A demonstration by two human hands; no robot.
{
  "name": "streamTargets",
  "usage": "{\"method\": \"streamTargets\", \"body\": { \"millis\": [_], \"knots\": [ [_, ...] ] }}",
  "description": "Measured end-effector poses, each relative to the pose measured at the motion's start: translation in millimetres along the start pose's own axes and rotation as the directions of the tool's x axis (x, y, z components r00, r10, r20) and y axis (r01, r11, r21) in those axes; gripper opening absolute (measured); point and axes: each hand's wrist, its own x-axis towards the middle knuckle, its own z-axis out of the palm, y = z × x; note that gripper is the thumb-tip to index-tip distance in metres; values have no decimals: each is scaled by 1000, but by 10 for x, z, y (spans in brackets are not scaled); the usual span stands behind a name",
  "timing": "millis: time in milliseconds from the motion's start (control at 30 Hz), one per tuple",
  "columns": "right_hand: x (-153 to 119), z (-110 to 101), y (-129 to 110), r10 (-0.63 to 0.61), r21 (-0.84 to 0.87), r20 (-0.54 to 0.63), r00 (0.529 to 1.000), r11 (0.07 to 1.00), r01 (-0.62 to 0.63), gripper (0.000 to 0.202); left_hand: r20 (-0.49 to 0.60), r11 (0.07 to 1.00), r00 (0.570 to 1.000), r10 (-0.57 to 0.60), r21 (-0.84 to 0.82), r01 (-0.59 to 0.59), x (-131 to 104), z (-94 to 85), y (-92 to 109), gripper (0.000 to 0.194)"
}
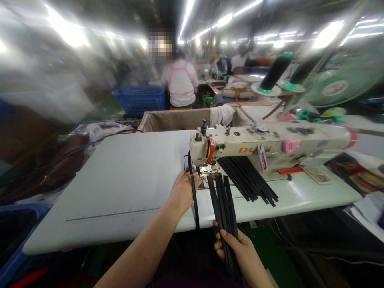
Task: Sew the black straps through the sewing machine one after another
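Observation:
My left hand [182, 193] lies on the machine bed beside the needle area of a white sewing machine [270, 142], its fingers stretched out and flat. A single black strip [195, 204] runs across those fingers, from near the machine head down over the table's front edge. My right hand [232, 244] is closed round a bundle of black strips [222, 200]; their far ends rest on the bed just in front of the presser foot. Under the machine arm, to the right, more black strips [249, 180] lie fanned out. What the left fingertips touch is partly hidden.
Thread snips [263, 159] with pink handles hang on the machine. Black thread cones [275, 73] and a green fan [339, 86] stand behind it. A cloth-lined bin [174, 120] adjoins the white table's [120, 172] back edge. Further off, a person [181, 82] sits near a blue crate [141, 100].

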Motion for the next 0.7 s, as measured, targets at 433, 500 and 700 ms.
{"method": "streamTargets", "body": {
  "millis": [433,500,700],
  "knots": [
    [14,6,15,10,-104,-31,999,995,-13,73,1,998,1000,-7,63,7,-14,67,-50,29],
    [24,4,23,-4,-129,-21,1000,992,1,75,-3,999,1000,-22,28,22,-9,74,-70,29],
    [56,43,15,-76,-219,32,997,972,81,75,-37,988,989,-145,-65,142,195,120,-297,27]
  ]
}}
